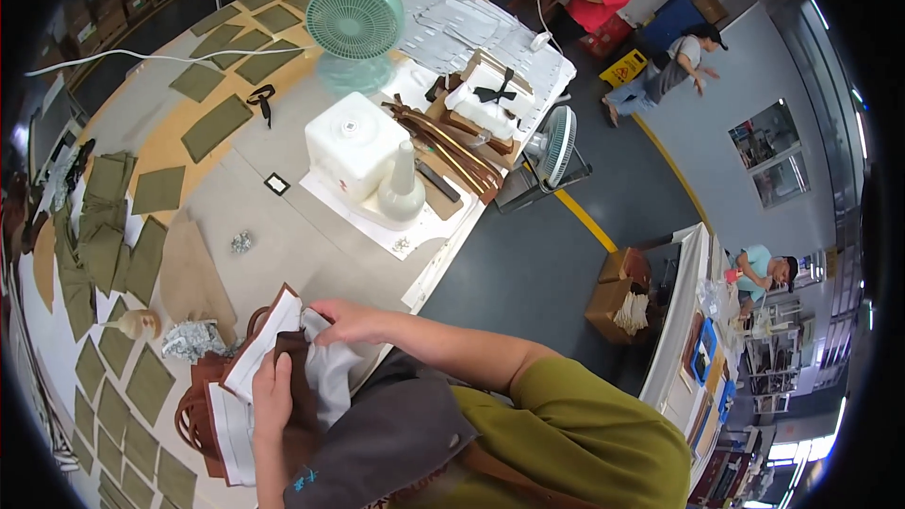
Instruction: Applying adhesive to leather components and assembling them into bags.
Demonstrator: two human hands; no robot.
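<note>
At the near edge of the table I hold a brown bag piece [287, 296] with white panels and curved handles. My left hand [271, 391] is closed over its edge, thumb side up, against dark brown cloth [294, 351]. Just above and to the right, my right hand [344, 322] is closed on pale grey-white lining fabric [330, 379], which hangs down towards my apron. The fingertips of both hands are partly hidden in the folds. Further brown pieces with white panels and handles [196, 419] lie under and left of my left hand.
Crumpled foil [193, 341] and a squeeze bottle [141, 324] lie left of the bag. Olive fabric pieces [217, 127] spread across the table. A white container [349, 146], glue bottle [403, 193] and green fan [354, 19] stand farther off. Another fan [556, 146] stands beside the table; people are beyond.
</note>
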